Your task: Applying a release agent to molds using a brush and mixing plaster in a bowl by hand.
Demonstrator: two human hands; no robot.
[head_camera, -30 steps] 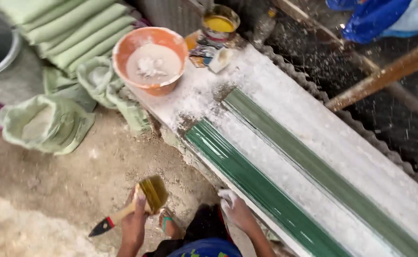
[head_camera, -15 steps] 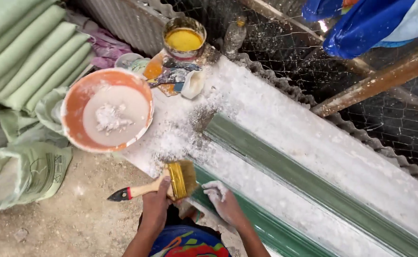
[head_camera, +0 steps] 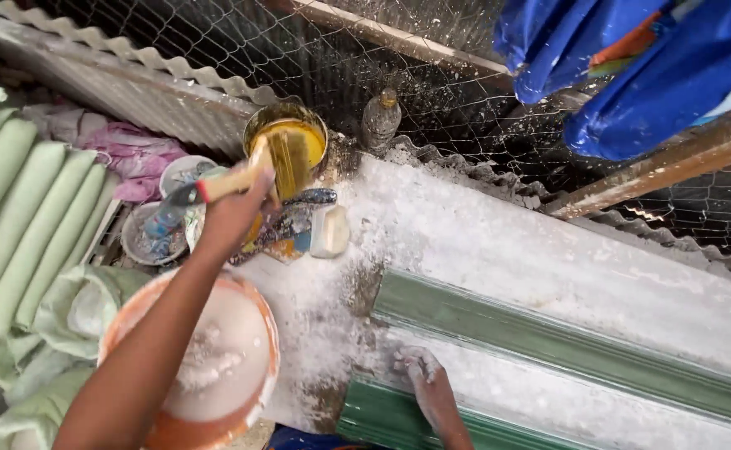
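Observation:
My left hand point(head_camera: 236, 212) grips a paintbrush point(head_camera: 278, 162) with a pale wooden handle and a red and black end. Its wide bristles, wet with yellow liquid, reach over the rim of a round tin point(head_camera: 286, 137) filled with that yellow liquid. My right hand point(head_camera: 424, 375), dusted white, rests flat on the powdery white slab point(head_camera: 532, 250) between two long green moulded strips point(head_camera: 565, 350). Below my left forearm sits an orange bowl point(head_camera: 253, 379) holding white plaster.
Folded pale green sacks point(head_camera: 24, 217) lie at left. Small lids and tubs point(head_camera: 153, 229) and a white block point(head_camera: 329, 231) crowd beside the tin. A plastic bottle point(head_camera: 379, 119) stands against wire mesh point(head_camera: 465, 133); blue cloth point(head_camera: 632, 67) hangs at top right.
My left hand has carried the brush up from low beside the green strip to the yellow tin. The view has shifted upward. My right hand stays on the slab.

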